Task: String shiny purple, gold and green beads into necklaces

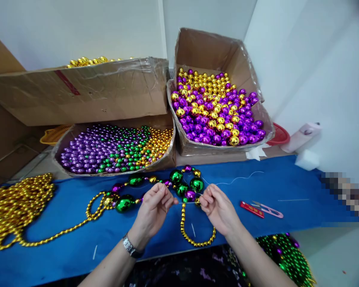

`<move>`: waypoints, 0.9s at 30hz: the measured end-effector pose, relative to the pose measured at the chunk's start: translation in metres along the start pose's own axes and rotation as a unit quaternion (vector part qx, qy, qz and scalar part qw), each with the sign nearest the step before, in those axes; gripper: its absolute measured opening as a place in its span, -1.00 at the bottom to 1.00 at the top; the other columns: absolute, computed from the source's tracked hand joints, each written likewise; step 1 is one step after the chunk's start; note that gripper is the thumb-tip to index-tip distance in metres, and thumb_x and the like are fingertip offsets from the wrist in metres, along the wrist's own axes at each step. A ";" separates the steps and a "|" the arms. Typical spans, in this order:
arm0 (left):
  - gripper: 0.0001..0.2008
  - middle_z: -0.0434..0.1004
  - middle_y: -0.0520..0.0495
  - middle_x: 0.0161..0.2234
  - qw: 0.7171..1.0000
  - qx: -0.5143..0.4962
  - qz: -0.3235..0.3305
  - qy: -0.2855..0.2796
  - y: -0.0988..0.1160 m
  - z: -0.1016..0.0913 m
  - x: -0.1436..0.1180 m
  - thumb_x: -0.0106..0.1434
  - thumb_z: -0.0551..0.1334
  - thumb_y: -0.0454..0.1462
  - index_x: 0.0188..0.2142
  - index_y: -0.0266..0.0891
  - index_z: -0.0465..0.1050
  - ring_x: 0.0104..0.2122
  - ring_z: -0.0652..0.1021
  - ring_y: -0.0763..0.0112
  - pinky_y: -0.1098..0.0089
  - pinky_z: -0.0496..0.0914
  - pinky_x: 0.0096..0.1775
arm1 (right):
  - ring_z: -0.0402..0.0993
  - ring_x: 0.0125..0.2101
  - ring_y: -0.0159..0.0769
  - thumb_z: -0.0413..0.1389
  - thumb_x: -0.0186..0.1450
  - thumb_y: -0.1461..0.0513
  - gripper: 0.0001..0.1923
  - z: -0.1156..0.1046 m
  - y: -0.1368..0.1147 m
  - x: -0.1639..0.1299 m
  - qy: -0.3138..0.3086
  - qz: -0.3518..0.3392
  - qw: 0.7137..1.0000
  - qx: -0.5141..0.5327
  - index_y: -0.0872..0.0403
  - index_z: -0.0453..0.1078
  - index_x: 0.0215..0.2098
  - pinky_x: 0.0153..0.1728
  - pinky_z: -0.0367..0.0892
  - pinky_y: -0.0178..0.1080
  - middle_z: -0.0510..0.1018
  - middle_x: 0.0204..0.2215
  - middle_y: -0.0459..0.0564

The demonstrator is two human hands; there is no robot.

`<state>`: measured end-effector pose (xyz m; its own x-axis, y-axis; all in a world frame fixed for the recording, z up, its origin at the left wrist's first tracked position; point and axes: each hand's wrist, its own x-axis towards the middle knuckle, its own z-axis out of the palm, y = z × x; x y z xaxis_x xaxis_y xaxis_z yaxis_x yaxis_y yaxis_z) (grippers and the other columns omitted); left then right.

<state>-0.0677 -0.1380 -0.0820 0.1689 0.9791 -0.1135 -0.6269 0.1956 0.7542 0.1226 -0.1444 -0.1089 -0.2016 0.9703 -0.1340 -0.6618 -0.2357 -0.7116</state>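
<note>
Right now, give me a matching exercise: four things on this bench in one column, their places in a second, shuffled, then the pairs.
Things:
1. thread snips
2. gold bead pile
3. purple and gold ball box
4. wristwatch

Places:
A. far left of the blue cloth
B. on the left arm
C. back right, against the wall
D. right of the right hand

Pairs: 1-D, 2-A, 3-C, 4-B

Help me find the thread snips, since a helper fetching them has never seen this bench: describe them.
On the blue table cover, look just beyond the right hand. The thread snips lie flat there, a small red-and-pink tool, the only thing nearby that isn't a bead.
</note>
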 end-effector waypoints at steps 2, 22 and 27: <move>-0.75 0.04 0.15 -0.63 1.000 0.012 -0.019 0.020 -0.009 -0.010 -0.003 0.28 0.15 -0.30 -0.52 -0.26 0.20 -0.62 0.18 0.56 0.36 0.34 -0.35 | 0.21 -0.56 -0.49 0.04 0.33 0.12 -0.72 -0.008 0.010 -0.001 0.007 0.003 0.999 -0.041 0.05 0.12 -0.47 -0.59 0.10 -0.45 0.10 -0.59 -0.23; -0.80 0.34 0.01 -0.50 0.928 0.354 -0.052 -0.100 0.011 0.008 0.001 0.24 0.19 -0.17 -0.36 -0.28 0.41 -0.46 0.33 0.45 0.43 0.24 -0.38 | 0.34 -0.12 -0.21 0.01 0.35 0.19 -0.82 0.036 -0.034 0.051 -0.189 -0.334 0.636 -0.670 0.01 0.45 -0.25 -0.08 0.29 -0.17 0.46 -0.15 0.03; -0.82 0.34 0.01 -0.52 0.960 0.269 -0.055 -0.061 0.007 0.001 0.001 0.27 0.15 -0.19 -0.33 -0.28 0.38 -0.49 0.34 0.46 0.42 0.24 -0.37 | 0.32 -0.04 -0.20 -0.07 0.38 0.26 -0.74 0.029 -0.027 0.047 -0.123 -0.322 0.679 -0.648 0.05 0.34 -0.01 -0.03 0.27 -0.16 0.39 -0.05 0.11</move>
<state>-0.0708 -0.1360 -0.0762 0.3204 0.9339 -0.1588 -0.1233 0.2073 0.9705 0.1099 -0.0936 -0.0762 -0.3909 0.7732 0.4994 0.4901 0.6341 -0.5981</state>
